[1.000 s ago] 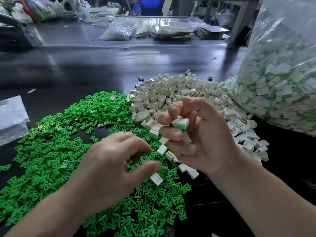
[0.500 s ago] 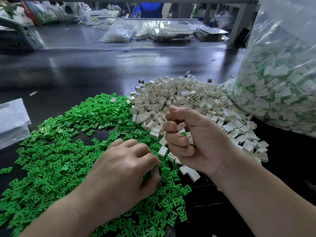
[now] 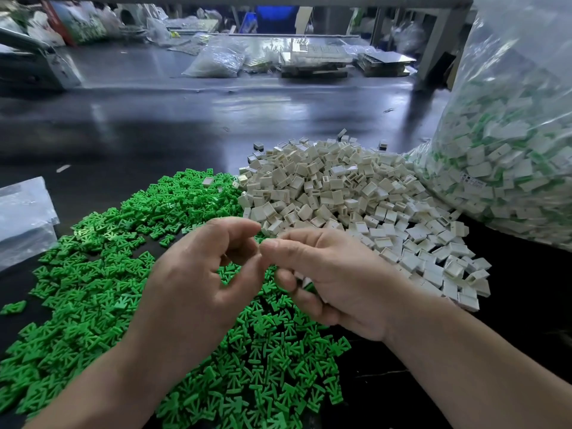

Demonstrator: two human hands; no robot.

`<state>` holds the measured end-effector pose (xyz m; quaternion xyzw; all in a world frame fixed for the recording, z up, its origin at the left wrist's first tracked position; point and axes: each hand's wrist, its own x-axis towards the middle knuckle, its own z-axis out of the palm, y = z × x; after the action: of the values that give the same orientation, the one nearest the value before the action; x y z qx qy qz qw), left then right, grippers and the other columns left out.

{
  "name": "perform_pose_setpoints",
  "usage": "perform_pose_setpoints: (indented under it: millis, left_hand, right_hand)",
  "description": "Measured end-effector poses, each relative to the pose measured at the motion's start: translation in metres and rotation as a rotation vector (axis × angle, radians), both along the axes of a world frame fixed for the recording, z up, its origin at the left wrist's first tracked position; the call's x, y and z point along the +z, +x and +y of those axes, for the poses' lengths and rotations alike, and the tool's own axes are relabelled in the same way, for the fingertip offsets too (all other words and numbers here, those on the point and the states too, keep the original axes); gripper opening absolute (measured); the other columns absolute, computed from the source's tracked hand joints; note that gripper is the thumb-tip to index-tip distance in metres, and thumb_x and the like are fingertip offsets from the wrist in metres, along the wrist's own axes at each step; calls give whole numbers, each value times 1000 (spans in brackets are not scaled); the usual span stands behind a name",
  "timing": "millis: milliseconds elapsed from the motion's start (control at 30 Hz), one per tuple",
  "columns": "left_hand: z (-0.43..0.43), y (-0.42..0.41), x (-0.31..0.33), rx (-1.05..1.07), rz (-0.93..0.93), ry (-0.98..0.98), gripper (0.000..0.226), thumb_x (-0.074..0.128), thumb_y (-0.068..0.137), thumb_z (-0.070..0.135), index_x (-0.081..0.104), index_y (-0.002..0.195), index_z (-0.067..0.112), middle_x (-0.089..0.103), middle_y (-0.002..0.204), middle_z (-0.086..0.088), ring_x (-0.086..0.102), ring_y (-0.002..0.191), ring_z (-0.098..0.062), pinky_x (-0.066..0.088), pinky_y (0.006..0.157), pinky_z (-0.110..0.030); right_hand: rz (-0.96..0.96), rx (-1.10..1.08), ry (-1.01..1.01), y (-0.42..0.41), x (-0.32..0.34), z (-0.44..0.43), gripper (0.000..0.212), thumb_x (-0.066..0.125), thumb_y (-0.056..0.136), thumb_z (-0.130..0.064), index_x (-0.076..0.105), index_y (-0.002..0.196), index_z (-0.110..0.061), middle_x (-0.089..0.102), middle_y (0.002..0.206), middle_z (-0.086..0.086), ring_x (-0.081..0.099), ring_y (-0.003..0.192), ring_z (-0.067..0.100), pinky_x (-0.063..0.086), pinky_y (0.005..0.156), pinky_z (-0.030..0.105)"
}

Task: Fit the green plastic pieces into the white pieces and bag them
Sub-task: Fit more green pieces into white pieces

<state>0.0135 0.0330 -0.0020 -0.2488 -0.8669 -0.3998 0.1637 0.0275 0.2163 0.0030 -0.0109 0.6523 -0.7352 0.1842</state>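
A wide heap of green plastic pieces (image 3: 93, 274) covers the near left of the dark table. Behind it to the right lies a heap of white pieces (image 3: 334, 193). My left hand (image 3: 198, 289) is raised over the green heap with its fingers curled, and its fingertips meet those of my right hand (image 3: 337, 280). Nothing shows between the left fingers. My right hand's lower fingers are curled round small white pieces (image 3: 305, 281), mostly hidden in the palm. A big clear bag (image 3: 510, 134) of fitted white-and-green pieces stands at the right.
A flat clear plastic bag (image 3: 21, 218) lies at the left edge. Bare dark table (image 3: 185, 128) stretches beyond the heaps. More bags (image 3: 216, 61) and trays (image 3: 312, 57) sit at the far back, beside a grey post (image 3: 433, 48).
My left hand has lifted off the green heap and come up to the right hand. My right hand has lowered and turned, its fingertips now touching the left hand's.
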Motion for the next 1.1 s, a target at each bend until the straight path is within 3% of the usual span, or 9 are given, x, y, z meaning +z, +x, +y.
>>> perform_pose_setpoints:
  millis: [200,333,400,500,600,767,933,1033,1100]
  left_hand:
    - [3,1,0,-79,-7,48,43,69,80,44,57,120,34,66,101,26,63,89,4,38,76,1]
    - [-1,-1,-1,-71,-11,-2,31,62,84,45,59,114,39,64,101,28,61,90,7,43,67,-2]
    - [-5,-4,-3,-63,-2,-138,30,53,86,52,62,110,37,62,92,26,60,87,4,45,63,-7]
    - [-3,-6,-9,-48,23,-461,44,48,86,66,68,109,34,61,95,19,57,85,-1,46,71,-21]
    - [3,-6,-14,-60,72,-605,41,52,81,61,72,101,32,62,89,13,57,82,-11,47,71,-32]
    - [5,-13,-18,-109,185,-577,9,73,83,34,74,88,27,60,78,8,55,73,-19,43,64,-33]
    - [4,-16,-20,-122,207,-610,30,45,94,38,71,88,24,60,80,6,52,73,-19,43,65,-37]
    - [5,-13,-19,-85,166,-594,23,45,96,35,63,89,23,57,80,9,50,73,-15,42,68,-33]
    - [6,-11,-16,-23,92,-469,19,43,98,34,57,88,26,55,76,13,49,68,-7,39,61,-25]
  right_hand:
    - [-49,-15,-64,-3,4,1,14,62,89,-20,65,76,-18,54,65,1,42,39,7,27,35,14]
    - [-85,-46,-175,-6,4,8,16,49,96,-14,55,82,-9,58,60,2,44,36,7,29,32,14]
    - [-71,-69,-303,-8,5,11,13,45,95,-14,51,85,-9,62,65,6,46,36,7,31,31,15]
    - [-36,-102,-447,-11,3,15,15,45,90,-10,55,79,-12,62,71,7,45,37,7,31,30,14]
    - [-45,-85,-523,-12,3,13,16,49,80,-9,57,92,-14,59,67,5,43,38,7,30,30,14]
    - [-166,-112,-519,-12,2,11,28,42,89,-4,61,110,-9,56,69,8,44,41,9,31,29,16]
    - [-246,-108,-522,-12,4,11,25,43,95,-6,63,111,-6,56,72,10,47,46,12,32,31,17]
    - [-255,-82,-524,-11,5,11,29,44,92,-3,64,112,-7,56,74,10,49,47,12,34,32,17]
    - [-256,-79,-522,-10,6,11,31,44,89,-2,70,106,-8,56,74,11,49,47,12,35,31,17]
